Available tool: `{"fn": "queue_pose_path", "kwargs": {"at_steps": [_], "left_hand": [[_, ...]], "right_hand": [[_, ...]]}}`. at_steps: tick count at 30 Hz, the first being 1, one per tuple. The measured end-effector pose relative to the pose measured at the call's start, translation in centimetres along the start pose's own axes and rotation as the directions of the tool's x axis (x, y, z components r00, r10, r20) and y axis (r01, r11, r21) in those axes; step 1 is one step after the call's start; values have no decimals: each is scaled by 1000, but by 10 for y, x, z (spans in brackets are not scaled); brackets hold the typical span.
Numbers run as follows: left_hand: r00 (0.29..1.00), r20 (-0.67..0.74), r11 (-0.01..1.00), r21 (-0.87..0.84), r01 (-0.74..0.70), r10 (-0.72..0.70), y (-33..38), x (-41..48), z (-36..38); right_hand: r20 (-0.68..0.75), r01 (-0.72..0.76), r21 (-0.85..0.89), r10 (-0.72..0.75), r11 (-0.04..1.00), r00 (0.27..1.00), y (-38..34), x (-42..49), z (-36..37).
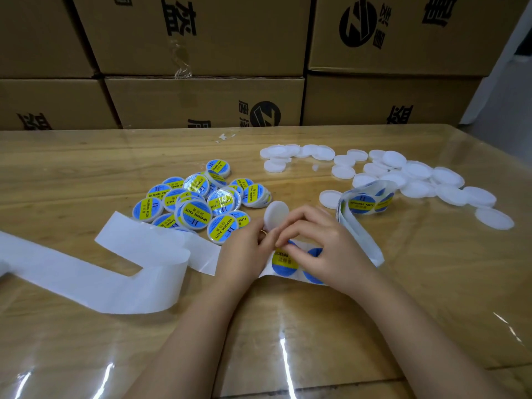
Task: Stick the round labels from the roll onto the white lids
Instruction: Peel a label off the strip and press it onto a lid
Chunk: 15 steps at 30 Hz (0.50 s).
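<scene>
Head view, centre of frame: my left hand (244,254) pinches one white lid (276,216), tilted up on its edge, just above the label strip (358,236). My right hand (325,243) curls over that strip, fingertips pinching the upper edge of a blue and yellow label (283,263). The roll (365,201) stands just right of my hands, beside the bare lids (403,174) scattered at upper right. A pile of labelled lids (198,203) sits left of centre on the desk (86,168), and empty backing (115,269) trails to the left edge.
</scene>
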<state>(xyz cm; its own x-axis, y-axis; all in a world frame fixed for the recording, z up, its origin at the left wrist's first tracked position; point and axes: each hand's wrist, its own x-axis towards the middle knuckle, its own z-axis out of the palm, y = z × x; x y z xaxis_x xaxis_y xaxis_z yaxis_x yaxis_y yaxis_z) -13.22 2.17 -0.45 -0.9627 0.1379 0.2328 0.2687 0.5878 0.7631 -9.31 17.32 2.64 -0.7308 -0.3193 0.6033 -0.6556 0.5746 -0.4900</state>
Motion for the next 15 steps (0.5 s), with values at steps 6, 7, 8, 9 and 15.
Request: {"fn": "queue_pose_path", "kwargs": {"at_steps": [6, 7, 8, 9, 15], "left_hand": [[998, -18, 996, 60, -63, 64, -1, -2, 0], [997, -35, 997, 34, -71, 73, -2, -1, 0], [996, -53, 997, -4, -75, 75, -2, -1, 1], [995, -68, 996, -46, -71, 67, -2, 0, 1], [997, -24, 829, -557, 52, -79, 4, 0, -2]], "right_hand": [[-128, -128, 260, 166, 957, 978, -5, 5, -8], [-128, -158, 323, 209, 933, 970, -5, 5, -9], [-126, -183, 382, 248, 906, 960, -5, 6, -11], [-124, -207, 433, 286, 877, 950, -4, 6, -12], [-189, -240, 664, 469, 709, 863, -3, 8, -19]]}}
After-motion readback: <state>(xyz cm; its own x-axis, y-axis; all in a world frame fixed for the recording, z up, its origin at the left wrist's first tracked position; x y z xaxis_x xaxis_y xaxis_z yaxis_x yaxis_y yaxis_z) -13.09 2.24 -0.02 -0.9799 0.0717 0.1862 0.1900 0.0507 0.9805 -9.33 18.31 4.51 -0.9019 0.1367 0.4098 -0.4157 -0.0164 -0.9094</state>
